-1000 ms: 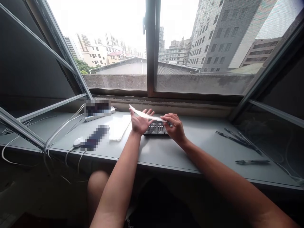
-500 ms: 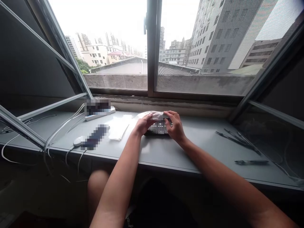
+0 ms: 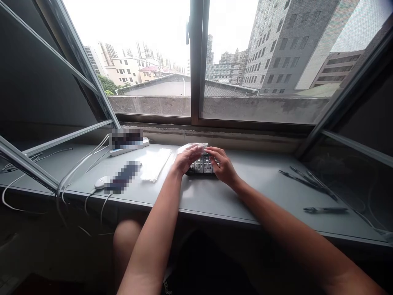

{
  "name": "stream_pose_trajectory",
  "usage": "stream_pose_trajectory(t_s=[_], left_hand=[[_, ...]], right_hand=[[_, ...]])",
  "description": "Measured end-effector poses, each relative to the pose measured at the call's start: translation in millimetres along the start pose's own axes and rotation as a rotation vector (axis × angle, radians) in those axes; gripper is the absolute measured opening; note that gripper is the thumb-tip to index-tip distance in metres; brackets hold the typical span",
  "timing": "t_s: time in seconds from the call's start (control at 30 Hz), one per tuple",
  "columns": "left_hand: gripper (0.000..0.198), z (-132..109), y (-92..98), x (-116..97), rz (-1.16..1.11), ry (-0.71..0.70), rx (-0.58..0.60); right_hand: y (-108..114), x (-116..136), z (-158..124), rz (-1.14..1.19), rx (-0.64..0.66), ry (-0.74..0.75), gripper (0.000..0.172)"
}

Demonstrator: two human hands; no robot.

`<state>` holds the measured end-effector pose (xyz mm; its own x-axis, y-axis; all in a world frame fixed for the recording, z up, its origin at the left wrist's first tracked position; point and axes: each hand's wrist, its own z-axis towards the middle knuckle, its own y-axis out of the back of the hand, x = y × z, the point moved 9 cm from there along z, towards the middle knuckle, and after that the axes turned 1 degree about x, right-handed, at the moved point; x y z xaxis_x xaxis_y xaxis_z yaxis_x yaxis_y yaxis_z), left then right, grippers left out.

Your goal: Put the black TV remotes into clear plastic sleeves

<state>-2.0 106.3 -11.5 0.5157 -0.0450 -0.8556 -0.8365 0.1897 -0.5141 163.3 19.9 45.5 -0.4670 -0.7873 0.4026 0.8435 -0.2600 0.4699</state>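
Observation:
A thin clear plastic wrapper [image 3: 193,146] is pinched between my left hand [image 3: 183,160] and my right hand [image 3: 221,164], both with fingers closed on it. The hands are held just above a black calculator [image 3: 202,165] with rows of buttons, which lies on the grey window ledge [image 3: 270,180]. The wrapper looks folded or crumpled into a short strip over the calculator's far end. My right hand hides the calculator's right side.
A white cloth or bag [image 3: 154,164] lies left of the calculator. Further left are a power strip [image 3: 125,141], a blurred dark object [image 3: 122,177], a white mouse [image 3: 100,183] and several cables [image 3: 73,172]. Pens [image 3: 308,178] lie on the right. The window frame [image 3: 196,61] stands behind.
The wrapper was a long flat strip stretched between the hands; it has been folded together into a short bundle, and both hands have closed in over the calculator.

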Motion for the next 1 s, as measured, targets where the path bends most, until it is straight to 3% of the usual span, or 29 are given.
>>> stream_pose_trajectory(t_s=[0.2, 0.43, 0.67, 1.0], left_hand=[[0.039, 0.6, 6.9, -1.2, 0.019, -0.041, -0.031], [0.04, 4.8, 11.3, 2.5, 0.044, -0.045, -0.031], [0.041, 3.0, 8.5, 0.6, 0.02, -0.044, -0.03], [0.039, -0.5, 1.0, 5.1, 0.057, 0.0, 0.004]], right_hand=[[2.9, -7.8, -1.4, -0.004, -0.033, -0.051, 0.04], [-0.8, 2.2, -0.2, -0.008, 0.017, 0.005, 0.041], [7.0, 2.0, -0.4, -0.007, -0.043, -0.041, 0.041], [1.0, 6.9, -1.5, -0.027, 0.015, 0.022, 0.04]])
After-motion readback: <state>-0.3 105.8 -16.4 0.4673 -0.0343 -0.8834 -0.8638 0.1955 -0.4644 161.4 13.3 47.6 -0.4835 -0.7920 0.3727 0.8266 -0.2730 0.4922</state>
